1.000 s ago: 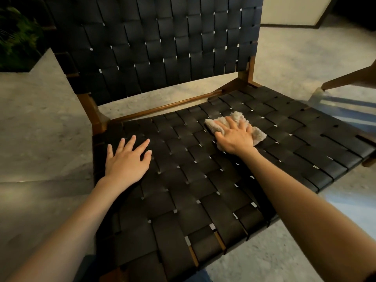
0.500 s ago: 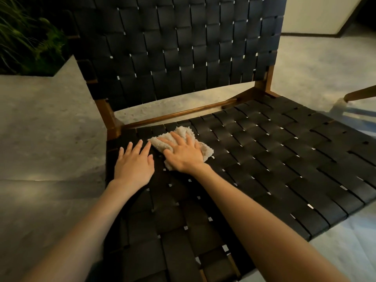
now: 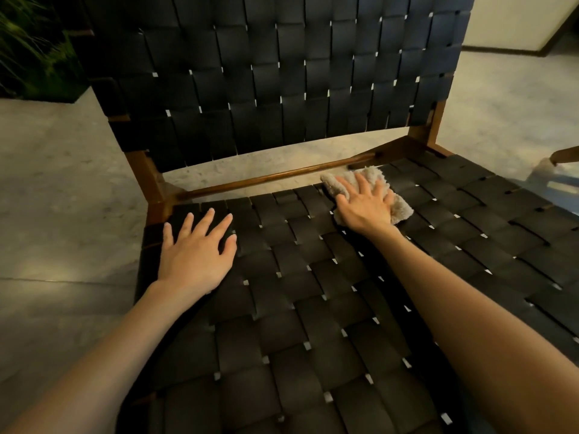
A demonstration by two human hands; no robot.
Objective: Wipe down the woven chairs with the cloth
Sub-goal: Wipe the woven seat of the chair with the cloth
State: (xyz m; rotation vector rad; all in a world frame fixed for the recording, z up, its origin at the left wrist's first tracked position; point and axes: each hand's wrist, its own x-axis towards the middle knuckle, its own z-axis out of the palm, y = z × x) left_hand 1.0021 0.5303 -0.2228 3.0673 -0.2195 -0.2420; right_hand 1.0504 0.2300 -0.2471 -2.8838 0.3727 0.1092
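Note:
A black woven chair (image 3: 313, 308) with a brown wooden frame fills the view, its woven backrest (image 3: 282, 83) rising behind the seat. My right hand (image 3: 366, 205) presses flat, fingers spread, on a fluffy beige cloth (image 3: 399, 209) at the back of the seat, close to the rear wooden rail (image 3: 275, 178). My left hand (image 3: 197, 252) rests flat on the seat's back left corner, fingers spread, holding nothing.
Grey stone floor (image 3: 62, 198) lies to the left and behind the chair. A dark planter with green plants (image 3: 31, 48) stands at the far left. Part of another wooden chair arm (image 3: 564, 155) shows at the right edge. A pale wall (image 3: 507, 20) is behind.
My right hand slid the cloth left next to my left hand, then back right and toward the rear rail. My left hand stayed flat on the seat.

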